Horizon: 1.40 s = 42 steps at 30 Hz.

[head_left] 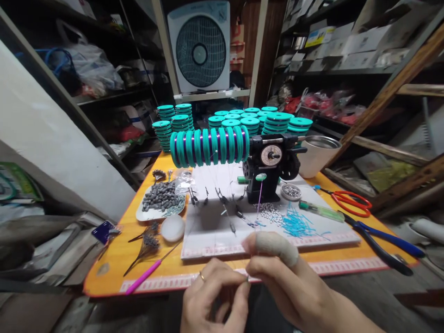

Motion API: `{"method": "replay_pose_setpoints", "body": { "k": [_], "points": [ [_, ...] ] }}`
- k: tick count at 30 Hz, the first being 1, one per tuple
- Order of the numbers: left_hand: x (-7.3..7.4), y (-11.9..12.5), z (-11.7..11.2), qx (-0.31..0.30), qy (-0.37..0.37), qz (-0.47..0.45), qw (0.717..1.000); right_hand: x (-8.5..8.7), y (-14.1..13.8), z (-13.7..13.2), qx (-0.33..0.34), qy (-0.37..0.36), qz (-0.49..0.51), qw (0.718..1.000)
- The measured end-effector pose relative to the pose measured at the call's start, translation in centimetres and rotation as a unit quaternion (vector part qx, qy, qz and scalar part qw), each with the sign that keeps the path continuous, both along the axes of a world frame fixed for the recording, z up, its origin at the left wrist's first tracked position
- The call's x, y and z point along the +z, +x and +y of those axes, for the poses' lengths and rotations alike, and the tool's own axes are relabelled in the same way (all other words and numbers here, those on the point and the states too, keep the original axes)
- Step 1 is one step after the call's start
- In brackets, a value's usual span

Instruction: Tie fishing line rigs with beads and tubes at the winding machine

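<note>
Both hands meet at the near edge of the orange table. My left hand (215, 296), a ring on one finger, is closed in a pinch on a tiny dark item too small to name. Against its fingertips press those of my right hand (287, 273), also closed, with a wrapped bandage (277, 246) on one finger. What the right fingers hold is hidden. Beyond them, a row of teal line spools (210, 147) sits on the shaft of a black winding machine (265, 169). Thin lines with small dark weights (232, 228) hang from the spools onto a white board (204, 245).
On the left are a tray of grey sinkers (161, 196), a white lid (172, 228) and a pink-handled needle tool (144, 276). Blue tube pieces (296, 222), blue-and-black pliers (381, 238) and red scissors (352, 203) lie right. Stacked teal spools (249, 118) stand behind.
</note>
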<state>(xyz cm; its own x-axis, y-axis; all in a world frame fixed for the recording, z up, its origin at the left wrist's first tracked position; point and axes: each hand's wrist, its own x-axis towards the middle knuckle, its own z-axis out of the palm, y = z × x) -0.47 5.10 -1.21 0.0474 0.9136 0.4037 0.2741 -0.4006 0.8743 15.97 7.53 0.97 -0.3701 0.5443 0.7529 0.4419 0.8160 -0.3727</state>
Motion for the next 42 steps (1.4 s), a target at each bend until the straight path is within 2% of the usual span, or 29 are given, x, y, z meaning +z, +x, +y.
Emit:
{"method": "replay_pose_setpoints", "body": {
  "k": [3,4,6,7,8,9,10,11,12,14,15,16,18,19,21,22,24,25,26,28,30,33,35,37,38,40,41,42],
  "points": [
    [0.2,-0.8,0.4,0.043,0.150,0.118,0.981,0.7,-0.6,0.6,0.041,-0.077,-0.037,0.995],
    [0.3,-1.0,0.5,0.051,0.214,0.167,0.961,0.9,-0.7,0.7,0.039,-0.106,-0.054,0.992],
    [0.5,-1.2,0.6,0.028,0.332,0.238,0.912,1.0,-1.0,0.9,0.019,-0.147,-0.085,0.985],
    [0.6,-1.2,0.6,0.013,0.349,0.239,0.906,1.0,-1.0,0.9,0.009,-0.150,-0.092,0.984],
    [0.7,-1.0,0.5,-0.002,0.333,0.210,0.919,1.0,-1.0,0.9,0.002,-0.137,-0.086,0.987],
    [0.7,-0.7,0.4,0.001,0.261,0.149,0.954,0.9,-1.0,0.7,-0.007,-0.114,-0.067,0.991],
    [0.8,-0.3,0.3,0.006,0.155,0.060,0.986,0.7,-1.0,0.5,-0.023,-0.082,-0.035,0.996],
    [0.8,0.0,0.1,0.011,0.025,-0.045,0.999,0.6,-0.9,0.1,-0.046,-0.050,0.002,0.998],
    [0.8,0.4,-0.1,0.003,-0.103,-0.147,0.984,0.4,-0.8,-0.4,-0.075,-0.025,0.038,0.996],
    [0.8,1.0,-0.3,-0.031,-0.283,-0.304,0.909,0.0,-0.6,-1.4,-0.117,-0.038,0.080,0.989],
    [0.8,1.2,-0.4,-0.043,-0.330,-0.351,0.875,-0.1,-0.6,-2.0,-0.118,-0.075,0.086,0.986],
    [0.8,1.3,-0.5,-0.047,-0.355,-0.381,0.852,-0.3,-0.6,-2.5,-0.104,-0.122,0.092,0.983],
    [0.9,1.6,-0.6,-0.046,-0.366,-0.406,0.836,-0.6,-0.7,-3.3,-0.067,-0.202,0.105,0.971],
    [0.8,1.7,-0.6,-0.047,-0.363,-0.406,0.837,-0.7,-0.7,-3.6,-0.056,-0.213,0.113,0.969],
    [0.8,1.7,-0.7,-0.047,-0.336,-0.375,0.863,-0.8,-0.6,-3.9,-0.062,-0.149,0.117,0.980],
    [0.8,1.7,-0.7,-0.038,-0.300,-0.336,0.892,-0.8,-0.5,-3.9,-0.067,-0.086,0.102,0.989],
    [0.8,1.6,-0.9,0.002,-0.175,-0.212,0.962,-0.4,-0.1,-3.7,-0.059,0.027,0.052,0.997],
    [0.8,1.5,-1.0,0.027,-0.094,-0.138,0.986,0.0,0.2,-3.5,-0.043,0.048,0.027,0.998],
    [0.8,1.3,-1.0,0.048,-0.014,-0.068,0.996,0.3,0.4,-3.2,-0.017,0.039,0.003,0.999],
    [0.7,1.0,-1.1,0.072,0.119,0.046,0.989,1.1,0.8,-2.3,0.036,-0.025,-0.041,0.998],
    [0.5,0.9,-1.1,0.083,0.208,0.128,0.966,1.7,0.9,-1.4,0.055,-0.057,-0.078,0.994],
    [0.3,1.1,-0.9,0.091,0.280,0.184,0.938,2.3,0.6,-0.2,0.039,-0.052,-0.079,0.995],
    [0.4,1.6,-0.9,0.087,0.289,0.162,0.940,2.5,0.3,0.2,0.034,-0.083,-0.056,0.994],
    [0.5,2.1,-1.0,0.073,0.251,0.107,0.959,2.3,0.1,0.3,0.025,-0.098,-0.034,0.994],
    [0.5,2.3,-1.1,0.061,0.204,0.068,0.975,2.1,0.2,0.1,0.011,-0.084,-0.020,0.996],
    [0.5,2.6,-1.1,0.029,0.046,-0.044,0.998,1.6,0.5,-0.6,-0.041,-0.032,0.024,0.998],
    [0.4,2.7,-1.2,0.009,-0.055,-0.118,0.992,1.3,0.8,-1.1,-0.072,-0.016,0.049,0.996],
    [0.2,2.8,-1.2,-0.012,-0.152,-0.197,0.969,1.0,1.1,-1.7,-0.100,-0.022,0.070,0.992]
  ]
}}
